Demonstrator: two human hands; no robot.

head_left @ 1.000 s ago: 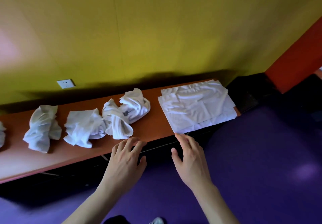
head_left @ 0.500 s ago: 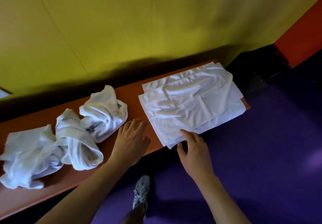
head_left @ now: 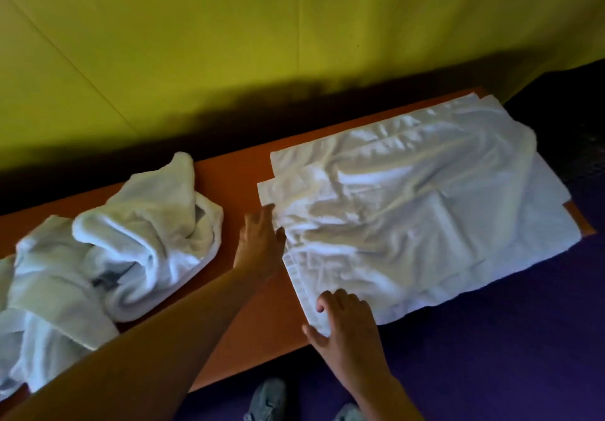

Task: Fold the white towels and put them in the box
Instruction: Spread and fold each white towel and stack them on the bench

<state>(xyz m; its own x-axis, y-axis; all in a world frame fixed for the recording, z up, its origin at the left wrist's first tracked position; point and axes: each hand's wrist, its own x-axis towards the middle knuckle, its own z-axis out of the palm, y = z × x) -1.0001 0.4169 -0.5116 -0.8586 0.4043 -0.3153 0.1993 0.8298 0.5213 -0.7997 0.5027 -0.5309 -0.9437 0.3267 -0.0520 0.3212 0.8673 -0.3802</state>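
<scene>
- Yellow wall rises behind the orange counter, with purple floor below.
- Flat white towels lie layered at the counter's right end, overhanging its front edge.
- Crumpled towels are heaped at the left.
- Left hand rests open, fingers at the flat towels' left edge.
- Right hand lies open on their near corner, thumb under the edge.
- Grey shoes show at the bottom.
</scene>
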